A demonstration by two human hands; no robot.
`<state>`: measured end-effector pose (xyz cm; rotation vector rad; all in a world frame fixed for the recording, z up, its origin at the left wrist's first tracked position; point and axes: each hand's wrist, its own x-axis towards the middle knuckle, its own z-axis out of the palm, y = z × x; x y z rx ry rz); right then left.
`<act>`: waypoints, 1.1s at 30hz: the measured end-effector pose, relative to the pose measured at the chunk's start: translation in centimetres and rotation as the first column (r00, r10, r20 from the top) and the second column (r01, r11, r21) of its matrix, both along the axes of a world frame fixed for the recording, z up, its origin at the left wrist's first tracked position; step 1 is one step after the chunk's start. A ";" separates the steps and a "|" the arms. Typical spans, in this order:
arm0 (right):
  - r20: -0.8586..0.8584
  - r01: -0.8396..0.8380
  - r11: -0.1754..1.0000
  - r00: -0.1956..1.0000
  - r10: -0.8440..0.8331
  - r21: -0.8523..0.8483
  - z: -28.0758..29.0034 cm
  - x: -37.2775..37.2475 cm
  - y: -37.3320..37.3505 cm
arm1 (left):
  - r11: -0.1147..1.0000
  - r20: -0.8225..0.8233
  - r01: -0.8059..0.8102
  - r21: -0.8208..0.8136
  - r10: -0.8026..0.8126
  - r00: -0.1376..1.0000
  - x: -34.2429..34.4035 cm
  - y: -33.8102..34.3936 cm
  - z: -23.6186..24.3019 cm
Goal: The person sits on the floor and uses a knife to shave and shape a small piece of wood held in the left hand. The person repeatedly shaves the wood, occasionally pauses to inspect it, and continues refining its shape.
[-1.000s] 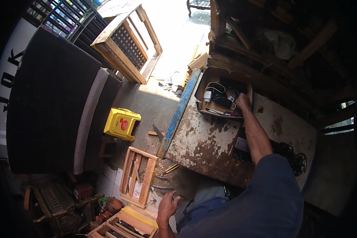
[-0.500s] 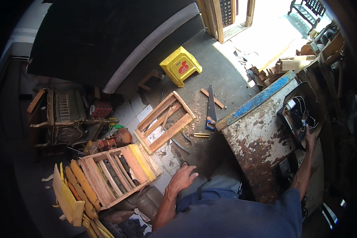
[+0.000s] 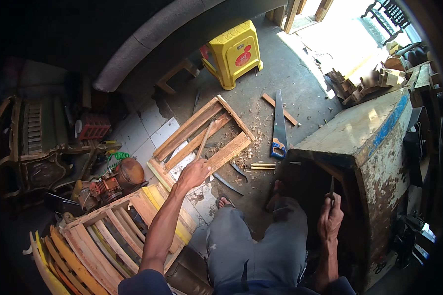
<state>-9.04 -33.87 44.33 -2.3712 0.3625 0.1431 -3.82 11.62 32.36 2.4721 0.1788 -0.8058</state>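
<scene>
My left hand (image 3: 194, 174) is over the near side of a rectangular wooden frame (image 3: 231, 151) on the floor. It covers the lower end of a thin wooden stick (image 3: 205, 139) lying across the frame. Its fingers are partly hidden, so I cannot tell whether they grip the stick. Closed and upright, my right hand (image 3: 331, 219) holds a thin, dark, pointed tool (image 3: 332, 187) with the tip up, in front of the workbench's dark open side. A handsaw (image 3: 279, 123) with a blue handle lies beyond the frame, near two slim yellowish pieces (image 3: 263, 166).
Wood shavings (image 3: 242, 160) and curved dark strips (image 3: 226, 185) lie by the frame. A worn workbench (image 3: 349, 132) stands on the right, a yellow plastic stool (image 3: 236, 56) at the back. On the left are a slatted wooden piece (image 3: 110, 236) and a rusty red compressor (image 3: 114, 179).
My right hand has left the black container on the bench and come down in front of it, now holding the pointed tool. My left hand has moved forward and left to the wooden frame.
</scene>
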 end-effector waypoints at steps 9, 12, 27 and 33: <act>-0.377 -0.331 0.937 0.859 0.347 0.108 -32.4 -2.9 9.5 | 0.950 0.272 -0.125 0.285 0.044 0.961 17.2 7.7 -37.6; -0.304 -0.252 0.961 0.912 0.276 0.118 -40.7 -2.4 10.6 | 0.921 0.310 -0.132 0.366 0.013 0.951 20.2 9.0 -44.4; 0.384 -0.488 0.854 0.834 0.396 0.180 -48.4 6.4 20.2 | 0.729 0.612 -0.320 -0.605 0.683 0.398 -4.3 3.6 -18.7; 0.225 -0.519 0.846 0.845 0.485 0.124 -52.4 5.1 25.5 | 0.515 0.445 -0.451 -0.729 0.857 0.258 -12.3 -4.4 -26.9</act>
